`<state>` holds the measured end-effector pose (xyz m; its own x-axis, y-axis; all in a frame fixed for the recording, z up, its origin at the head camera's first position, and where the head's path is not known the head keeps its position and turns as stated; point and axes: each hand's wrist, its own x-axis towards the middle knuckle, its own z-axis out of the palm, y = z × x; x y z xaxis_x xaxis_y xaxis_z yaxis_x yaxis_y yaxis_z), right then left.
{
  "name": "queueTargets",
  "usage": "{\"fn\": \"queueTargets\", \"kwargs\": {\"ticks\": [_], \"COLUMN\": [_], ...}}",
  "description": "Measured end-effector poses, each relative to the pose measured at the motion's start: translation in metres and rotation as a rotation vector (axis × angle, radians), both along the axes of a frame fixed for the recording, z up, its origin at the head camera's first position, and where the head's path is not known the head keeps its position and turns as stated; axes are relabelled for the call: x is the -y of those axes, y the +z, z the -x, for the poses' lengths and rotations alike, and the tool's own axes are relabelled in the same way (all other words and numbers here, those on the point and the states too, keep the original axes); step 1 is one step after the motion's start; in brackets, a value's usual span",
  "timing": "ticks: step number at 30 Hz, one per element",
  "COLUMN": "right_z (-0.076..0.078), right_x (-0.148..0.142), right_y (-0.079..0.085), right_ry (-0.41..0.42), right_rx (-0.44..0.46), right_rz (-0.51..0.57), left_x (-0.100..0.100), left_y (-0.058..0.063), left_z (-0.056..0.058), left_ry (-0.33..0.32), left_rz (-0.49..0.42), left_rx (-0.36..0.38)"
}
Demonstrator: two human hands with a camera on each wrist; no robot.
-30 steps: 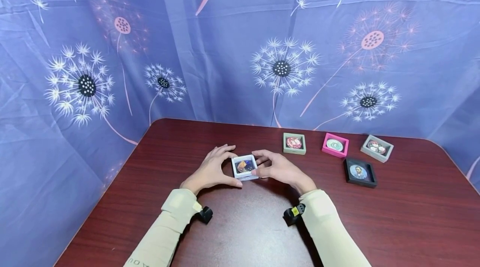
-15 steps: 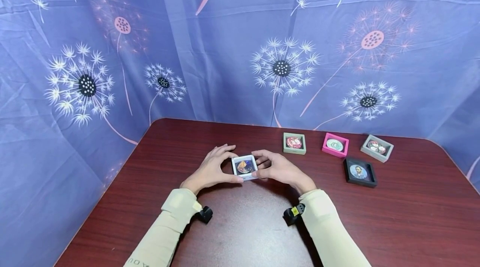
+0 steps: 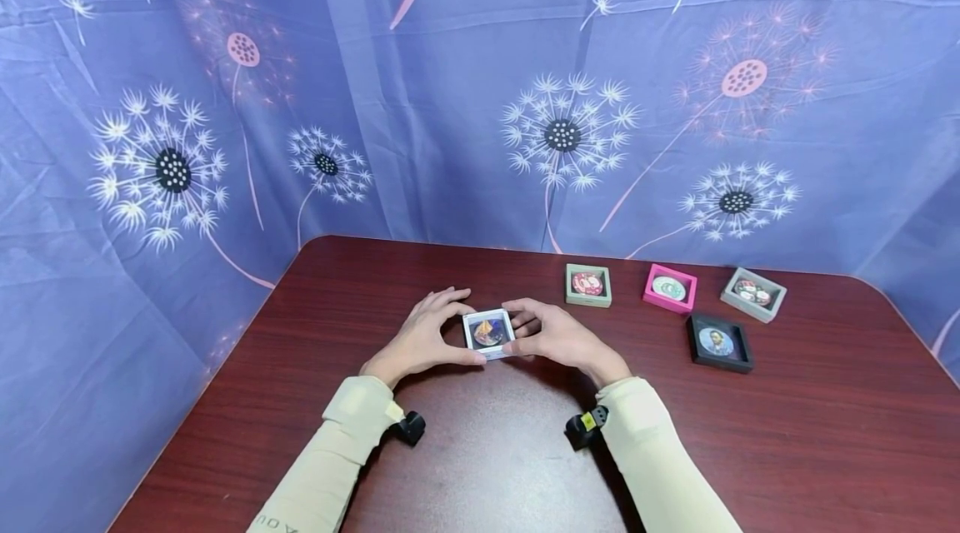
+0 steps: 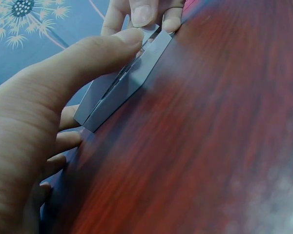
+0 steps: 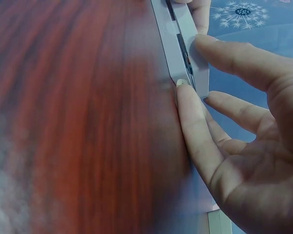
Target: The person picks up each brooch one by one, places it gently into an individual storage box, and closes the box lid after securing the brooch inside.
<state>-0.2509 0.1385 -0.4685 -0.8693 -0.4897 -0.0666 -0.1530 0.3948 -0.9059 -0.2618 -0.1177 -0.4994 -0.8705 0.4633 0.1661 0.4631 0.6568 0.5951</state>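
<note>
A small white display case [image 3: 492, 354] with a round, colourful badge [image 3: 489, 333] inside lies low over the middle of the table, between both hands. My left hand [image 3: 427, 335] spans its left side, thumb at the near edge and fingers reaching toward the far side. From the right, my right hand [image 3: 561, 339] pinches the case's corner between thumb and fingers. In the left wrist view, a thin dark slit runs between the two halves of the case [image 4: 124, 90]. The right wrist view shows the case [image 5: 168, 44] with the slit too, a fingertip under its lower half.
Toward the back right lie a green case [image 3: 588, 300], a pink case [image 3: 662, 301], a grey case [image 3: 746, 311] and a black case [image 3: 720, 361], each with a round badge. A blue dandelion-print curtain [image 3: 450, 141] stands behind the dark red table [image 3: 480, 458].
My left thumb has moved slightly up onto the case's near edge. The case's upper half looks lower and the badge shows more fully. The right hand has hardly moved.
</note>
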Motion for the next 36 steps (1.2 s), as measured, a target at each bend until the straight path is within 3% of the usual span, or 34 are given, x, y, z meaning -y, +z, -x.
{"fn": "queueTargets", "kwargs": {"ticks": [36], "right_z": [0.0000], "right_x": [0.0008], "right_y": [0.0012], "right_ry": [-0.009], "right_rx": [-0.024], "right_rz": [-0.031], "left_x": [-0.0003], "left_y": [-0.0011], "left_z": [0.0009], "left_ry": [-0.003], "left_rz": [-0.002], "left_rx": [-0.011]}}
